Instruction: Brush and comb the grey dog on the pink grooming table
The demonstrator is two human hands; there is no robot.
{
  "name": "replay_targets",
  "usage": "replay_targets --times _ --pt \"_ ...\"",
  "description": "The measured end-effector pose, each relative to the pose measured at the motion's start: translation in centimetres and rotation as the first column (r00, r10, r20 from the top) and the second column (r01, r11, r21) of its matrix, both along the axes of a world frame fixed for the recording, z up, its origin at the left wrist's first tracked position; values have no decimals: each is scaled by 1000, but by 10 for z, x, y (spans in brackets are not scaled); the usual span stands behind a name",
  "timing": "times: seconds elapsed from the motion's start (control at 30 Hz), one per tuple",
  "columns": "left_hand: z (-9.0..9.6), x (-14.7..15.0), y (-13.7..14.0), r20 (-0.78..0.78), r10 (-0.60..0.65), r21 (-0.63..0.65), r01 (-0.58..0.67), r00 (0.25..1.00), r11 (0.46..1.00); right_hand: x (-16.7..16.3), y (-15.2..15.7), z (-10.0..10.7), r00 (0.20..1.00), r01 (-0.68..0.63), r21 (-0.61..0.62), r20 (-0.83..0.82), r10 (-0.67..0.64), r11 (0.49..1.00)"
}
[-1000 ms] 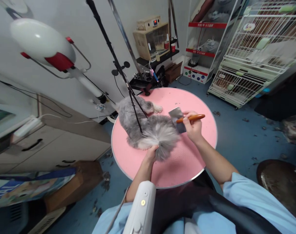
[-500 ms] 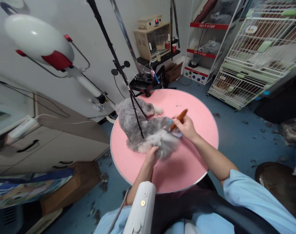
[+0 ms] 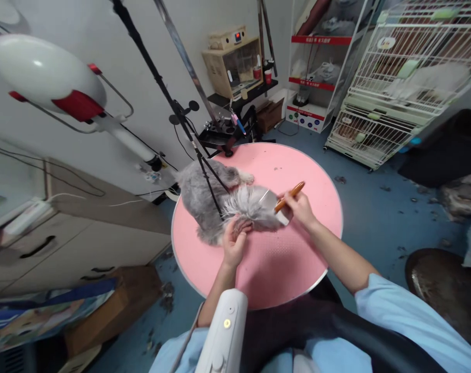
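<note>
A grey, long-haired animal lies on a round pink table, with one pale paw stretched out at the far side. My right hand grips the brown wooden handle of a slicker brush. The brush's pale head rests against the grey and white fur at the animal's right end. My left hand is closed on the fur at the near side, thumb uppermost, with its fingertips partly sunk in the hair. Which body part it holds is unclear.
A black strap slants down to the animal, beside a metal pole. A white dryer points up in front of my body. A white-and-red lamp-like device hangs left. Wire cages stand back right; hair clumps lie on the floor.
The fluffy part has swung left and settled, its hair now fanned upward. My left hand has shifted slightly left, and the brush has turned in my right hand. The view has panned slightly right.
</note>
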State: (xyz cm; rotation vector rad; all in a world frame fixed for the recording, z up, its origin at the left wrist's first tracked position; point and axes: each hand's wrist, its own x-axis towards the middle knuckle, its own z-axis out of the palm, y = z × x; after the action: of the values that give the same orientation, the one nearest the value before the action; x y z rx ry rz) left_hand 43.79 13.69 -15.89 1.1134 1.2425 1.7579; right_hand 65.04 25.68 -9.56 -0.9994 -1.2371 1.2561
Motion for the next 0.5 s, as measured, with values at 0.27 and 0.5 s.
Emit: replay_targets --times 0.27,0.5 --pt "12 -2 17 -660 257 41 -308 706 951 5 -4 -8 998 -14 14 67 13 1000" --pt "44 8 34 -635 203 -37 -292 746 956 1 -11 -4 993 -119 81 37 116 990"
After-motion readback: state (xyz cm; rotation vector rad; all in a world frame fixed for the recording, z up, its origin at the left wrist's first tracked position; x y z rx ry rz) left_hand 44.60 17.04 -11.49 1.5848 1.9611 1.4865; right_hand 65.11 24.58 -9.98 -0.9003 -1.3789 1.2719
